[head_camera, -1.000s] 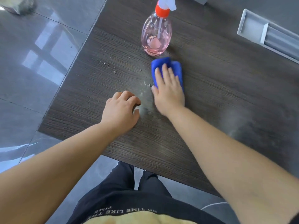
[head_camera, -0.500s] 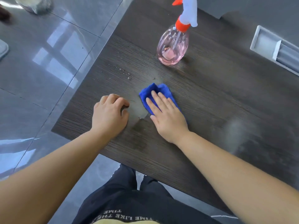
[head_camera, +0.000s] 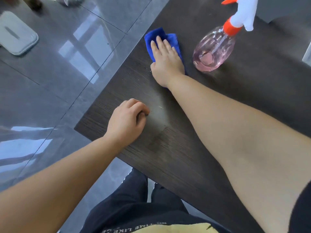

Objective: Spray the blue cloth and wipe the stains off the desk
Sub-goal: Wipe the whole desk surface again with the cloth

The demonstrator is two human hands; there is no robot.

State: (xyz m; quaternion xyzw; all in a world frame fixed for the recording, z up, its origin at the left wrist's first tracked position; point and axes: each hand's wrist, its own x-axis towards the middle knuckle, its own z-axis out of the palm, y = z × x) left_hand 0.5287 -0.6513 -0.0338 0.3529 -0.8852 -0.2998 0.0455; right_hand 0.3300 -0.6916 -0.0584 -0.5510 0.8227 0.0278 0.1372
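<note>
- Glossy grey floor tiles (head_camera: 50, 84) surround us in the head view, and our dark wood-grain desk (head_camera: 168, 157) cuts across them, its corner pointing at our legs.
- We press our right hand (head_camera: 165, 64) flat on the bright blue folded cloth (head_camera: 155, 35), fingers spread and extended, palm bearing down so the whole pad rubs the wood. The cloth sits near the desk's left edge, just beside the sprayer.
- We rest our left hand (head_camera: 127, 121) on the desk near its corner, fingers curled loosely under and holding nothing; we judge it braces us while we reach forward.
- Our clear pink plastic spray bottle (head_camera: 213, 51), with its orange collar and white trigger head, stands upright to the right of the cloth, apart from it, parked within easy reach for another spritz.
- Between our hands we see a pale damp smear (head_camera: 158, 115) and a few small specks on the wood, so the wiping looks underway, not finished.
- A pale grey flat pad (head_camera: 15, 36) lies on the floor, far left.
</note>
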